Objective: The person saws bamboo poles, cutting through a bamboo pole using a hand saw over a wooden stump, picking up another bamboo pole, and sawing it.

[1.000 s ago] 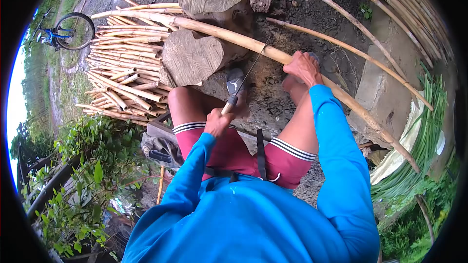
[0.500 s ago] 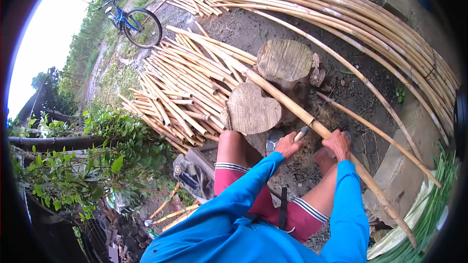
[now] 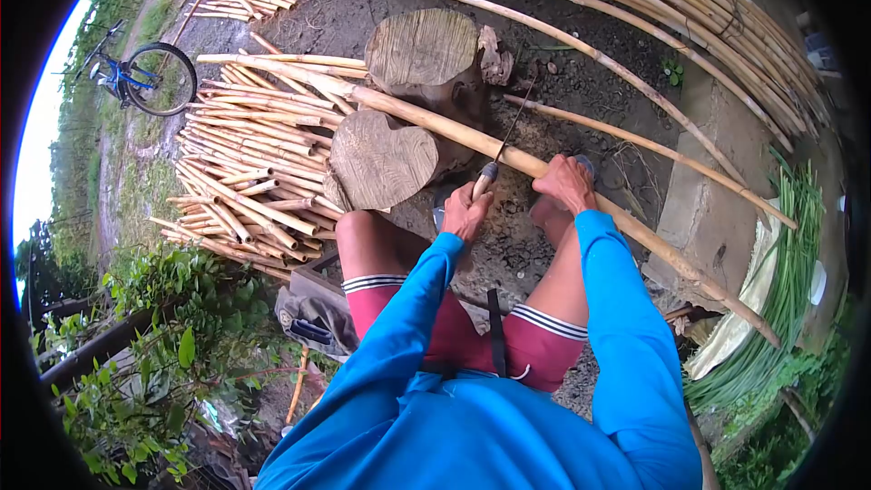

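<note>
My left hand (image 3: 467,211) is closed around the handle of a long, narrow-bladed knife (image 3: 487,179). Its dark blade points up and away, crossing a long bamboo pole (image 3: 472,138); whether the edge touches the pole I cannot tell. Just to the right, my right hand (image 3: 567,183) grips that same pole from above, fingers wrapped round it. The pole slants from the upper left down to the lower right, passing beside two chopping stumps, a heart-shaped one (image 3: 381,159) and a rounder one (image 3: 422,45).
Cut bamboo pieces (image 3: 245,186) lie piled left of the stumps. Long bundled poles (image 3: 626,0) curve across the top right, and a thinner pole (image 3: 653,150) lies on the ground. Green stalks (image 3: 780,281) rest at the right. A blue bicycle (image 3: 136,77) stands at the upper left.
The camera view has shifted, so the scene sits further left and higher. The knife blade now shows more clearly across the pole. Both hands keep their holds.
</note>
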Action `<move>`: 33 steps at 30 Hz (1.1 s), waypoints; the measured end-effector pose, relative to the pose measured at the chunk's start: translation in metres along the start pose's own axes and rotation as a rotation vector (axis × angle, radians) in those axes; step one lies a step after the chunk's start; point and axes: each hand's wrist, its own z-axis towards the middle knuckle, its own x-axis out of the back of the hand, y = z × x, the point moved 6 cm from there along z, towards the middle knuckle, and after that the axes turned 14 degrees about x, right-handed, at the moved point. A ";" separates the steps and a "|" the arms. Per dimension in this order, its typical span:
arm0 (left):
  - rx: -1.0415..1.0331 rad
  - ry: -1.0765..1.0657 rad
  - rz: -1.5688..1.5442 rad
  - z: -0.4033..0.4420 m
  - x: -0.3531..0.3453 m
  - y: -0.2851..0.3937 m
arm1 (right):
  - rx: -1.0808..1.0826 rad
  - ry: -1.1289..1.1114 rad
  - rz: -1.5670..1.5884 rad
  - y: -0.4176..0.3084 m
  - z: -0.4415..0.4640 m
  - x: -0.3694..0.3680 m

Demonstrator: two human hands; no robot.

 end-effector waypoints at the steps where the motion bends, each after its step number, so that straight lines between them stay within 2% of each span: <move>1: -0.012 0.032 0.078 -0.007 0.006 0.005 | 0.014 0.000 0.002 -0.003 -0.001 0.000; 7: 0.100 0.020 0.077 -0.088 0.046 -0.087 | -0.002 -0.059 0.033 0.004 0.006 -0.005; 11: 0.217 0.006 0.121 -0.126 0.071 -0.092 | 0.007 -0.088 0.006 0.003 0.003 -0.004; 13: 0.238 -0.034 0.084 -0.109 0.063 -0.083 | 0.030 -0.071 0.019 -0.001 0.002 0.001; 15: 0.054 0.035 0.124 -0.070 0.038 -0.029 | 0.016 -0.050 0.032 0.001 0.004 -0.001; 18: 0.204 0.008 0.107 0.002 0.002 -0.015 | 0.024 -0.021 0.033 0.000 -0.005 -0.002; 19: 0.203 0.013 0.099 -0.002 0.004 -0.019 | 0.027 -0.028 0.008 -0.001 -0.004 0.000; 21: -0.018 0.099 0.234 -0.031 0.025 -0.029 | 0.023 -0.027 0.001 0.001 0.002 0.001; 23: 0.092 0.058 0.240 -0.074 0.047 -0.065 | 0.041 -0.009 -0.001 0.004 0.006 -0.004; 26: 0.190 0.023 0.201 -0.085 0.048 -0.065 | 0.029 -0.033 0.017 -0.002 0.006 -0.001; 28: 0.155 0.123 0.228 -0.044 0.029 -0.033 | 0.043 -0.025 0.024 -0.002 0.007 0.001; 29: 0.020 0.142 0.249 -0.014 0.019 -0.021 | 0.044 -0.009 0.047 -0.004 0.006 0.000; 30: 0.219 0.139 0.239 0.002 0.015 -0.028 | 0.043 -0.015 0.054 -0.005 0.002 -0.005; 31: 0.225 0.139 0.244 -0.004 0.018 -0.034 | 0.053 -0.024 0.044 -0.006 -0.001 -0.008; 33: 0.103 0.096 0.327 -0.013 0.023 -0.030 | 0.060 -0.002 0.022 -0.003 0.006 0.001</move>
